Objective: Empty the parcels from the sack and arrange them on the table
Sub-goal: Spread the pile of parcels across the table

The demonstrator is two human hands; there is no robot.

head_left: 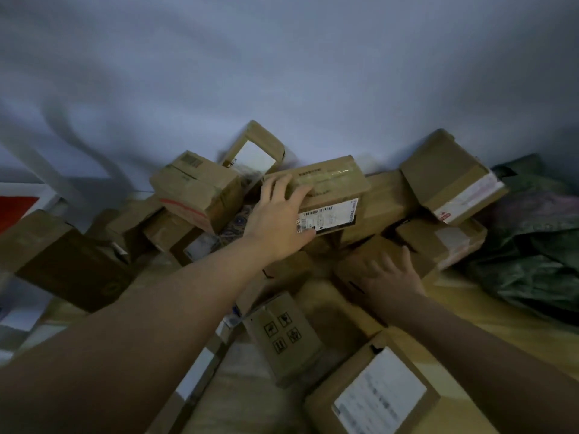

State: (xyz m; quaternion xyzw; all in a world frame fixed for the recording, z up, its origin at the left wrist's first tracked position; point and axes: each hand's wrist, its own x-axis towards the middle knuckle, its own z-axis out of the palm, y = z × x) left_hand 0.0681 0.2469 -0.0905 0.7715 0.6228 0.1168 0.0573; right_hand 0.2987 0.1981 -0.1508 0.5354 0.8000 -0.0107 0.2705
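Note:
Several brown cardboard parcels lie heaped on a pale wooden table against a white wall. My left hand grips the left end of a long parcel with a white barcode label on top of the heap, fingers over its top and thumb on its front. My right hand rests with spread fingers on a lower brown parcel in the middle of the pile. A dark green sack lies crumpled at the right edge of the heap.
A box with handling symbols and a box with a large white label lie close in front. A dark brown box sits at the left. More boxes lean against the wall behind the pile.

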